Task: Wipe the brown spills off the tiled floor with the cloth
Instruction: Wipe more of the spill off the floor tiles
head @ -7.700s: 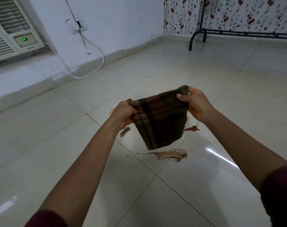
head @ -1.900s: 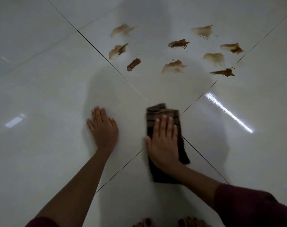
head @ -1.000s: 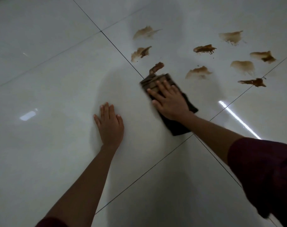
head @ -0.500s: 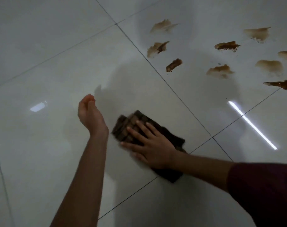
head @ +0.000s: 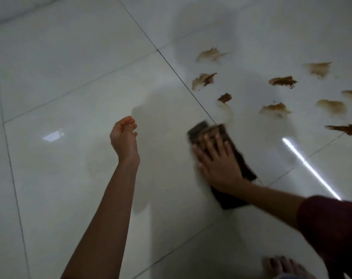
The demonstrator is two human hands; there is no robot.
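A folded dark checked cloth (head: 205, 128) lies flat on the white tiled floor (head: 70, 97). My right hand (head: 217, 160) presses on it with straight, spread fingers. Just beyond the cloth's far edge is a small brown spill (head: 224, 97) with a faint smear trailing toward the cloth. Several more brown spills spread to the right and beyond, among them one (head: 203, 80) by the grout line and one (head: 282, 81) farther right. My left hand (head: 123, 137) hovers above the floor to the left of the cloth, fingers loosely curled, holding nothing.
A bare foot (head: 281, 266) shows at the bottom right. Dark grout lines cross the floor, and a bright streak of reflected light (head: 309, 168) lies to the right of my right arm.
My right hand has slid the cloth right and forward to the nearest spill, smearing it. My left hand stays lifted off the floor.
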